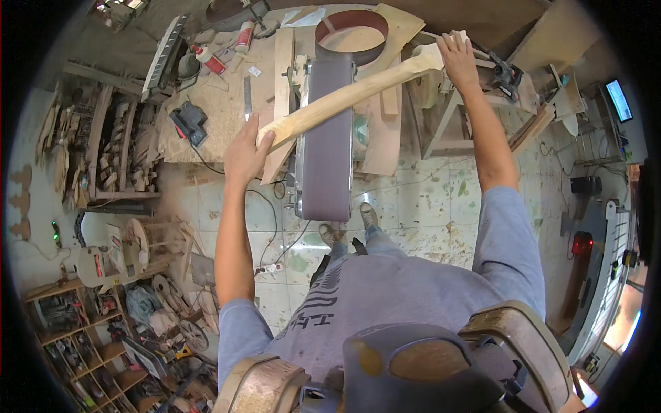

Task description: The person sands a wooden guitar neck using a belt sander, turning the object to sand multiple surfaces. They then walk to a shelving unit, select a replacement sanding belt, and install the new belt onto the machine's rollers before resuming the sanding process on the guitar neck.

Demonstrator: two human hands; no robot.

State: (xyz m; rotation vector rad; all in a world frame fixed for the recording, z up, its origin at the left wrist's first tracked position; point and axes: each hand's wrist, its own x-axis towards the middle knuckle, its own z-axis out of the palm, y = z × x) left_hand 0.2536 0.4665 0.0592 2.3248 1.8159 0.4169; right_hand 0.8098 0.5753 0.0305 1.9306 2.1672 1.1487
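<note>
A long pale wooden piece, shaped like a guitar neck (351, 90), lies slantwise over the belt of a belt sander (326, 162). Its far right end flares into a wider head. My left hand (246, 153) grips the lower left end, thumb on top and fingers partly hidden behind the wood. At the upper right end, my right hand (458, 60) is closed over the flared part. Both arms are stretched wide. The dark brownish belt runs from the bench toward my body, and the wood crosses it near its middle; whether they touch I cannot tell.
Behind the sander, a loop of sanding belt (352, 36) stands on the workbench (213, 124). Red-and-white bottles (210, 60), a dark power tool (188, 124) and a metal ruler (248, 98) lie at left. Cables trail over the tiled floor (413, 199). Wood offcuts fill a rack (124, 141).
</note>
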